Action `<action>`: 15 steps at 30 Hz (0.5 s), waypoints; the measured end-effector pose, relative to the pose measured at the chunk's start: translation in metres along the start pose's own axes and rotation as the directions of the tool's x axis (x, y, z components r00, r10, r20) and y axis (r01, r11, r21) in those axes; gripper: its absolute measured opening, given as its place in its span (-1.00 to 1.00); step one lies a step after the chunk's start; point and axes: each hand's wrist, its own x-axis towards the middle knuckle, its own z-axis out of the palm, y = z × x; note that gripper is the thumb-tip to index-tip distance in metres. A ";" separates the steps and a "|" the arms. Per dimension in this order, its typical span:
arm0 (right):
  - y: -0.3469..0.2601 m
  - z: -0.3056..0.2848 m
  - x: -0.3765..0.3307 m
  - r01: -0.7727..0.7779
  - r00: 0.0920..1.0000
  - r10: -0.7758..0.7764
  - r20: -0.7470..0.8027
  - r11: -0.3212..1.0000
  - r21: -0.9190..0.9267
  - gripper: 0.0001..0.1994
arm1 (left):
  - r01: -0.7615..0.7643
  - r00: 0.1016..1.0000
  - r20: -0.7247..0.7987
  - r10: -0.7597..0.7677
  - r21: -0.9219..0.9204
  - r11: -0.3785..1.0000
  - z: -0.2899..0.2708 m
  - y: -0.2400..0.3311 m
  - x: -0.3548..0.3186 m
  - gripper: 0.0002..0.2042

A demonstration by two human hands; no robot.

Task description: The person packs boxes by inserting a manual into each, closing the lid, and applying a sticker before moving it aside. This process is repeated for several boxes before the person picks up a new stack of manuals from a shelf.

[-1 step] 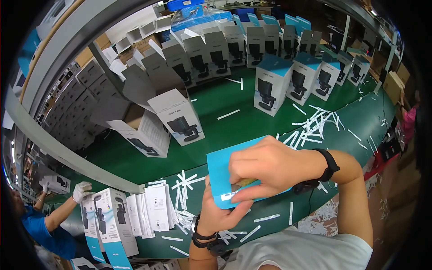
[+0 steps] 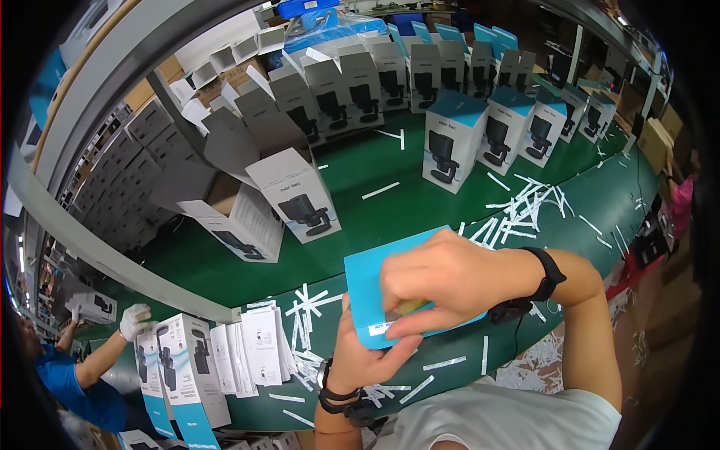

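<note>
Over the green bench (image 2: 405,214), the left hand (image 2: 364,358) is gripping a blue-faced box (image 2: 365,283) with a printed white label (image 2: 380,328); the right hand (image 2: 435,271) is curling over it, its grasp unclear. Lettered cartons (image 2: 296,180) are standing beyond; paper strips (image 2: 444,364) are lying around.

Left hand (image 2: 365,360) grips the blue-faced box (image 2: 367,274) at its near left corner, close to the near edge of the green table (image 2: 382,217). Right hand (image 2: 442,274), blurred, curls over the blue face; a yellowish object (image 2: 410,306) shows partly beneath it. White label (image 2: 378,328) on that face, beside right thumb. White strips (image 2: 444,363) scattered toward table's near edge. Leaflets (image 2: 262,341) stacked left, near that edge. Open-flapped boxes (image 2: 328,75) line the far edge.
</note>
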 end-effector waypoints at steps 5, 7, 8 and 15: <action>0.010 -0.014 -0.009 0.097 0.967 0.024 -0.253 0.884 0.457 -0.74 | -0.099 0.961 -0.266 0.077 -0.070 0.993 0.007 -0.019 -0.006 -0.66; 0.018 -0.037 -0.037 0.112 0.823 0.296 -0.486 0.753 0.648 -0.70 | -0.442 0.771 -0.541 0.336 -0.074 0.894 0.010 -0.042 0.000 -0.40; 0.031 -0.052 -0.061 0.243 0.729 0.317 -0.607 0.709 0.662 -0.69 | -0.448 0.784 -0.524 0.333 -0.106 0.888 0.016 -0.037 0.010 -0.40; 0.040 -0.016 -0.157 -0.465 0.679 0.371 -0.634 0.885 0.021 -0.47 | -0.234 0.888 -0.379 0.259 0.112 0.966 0.007 -0.026 0.004 -0.58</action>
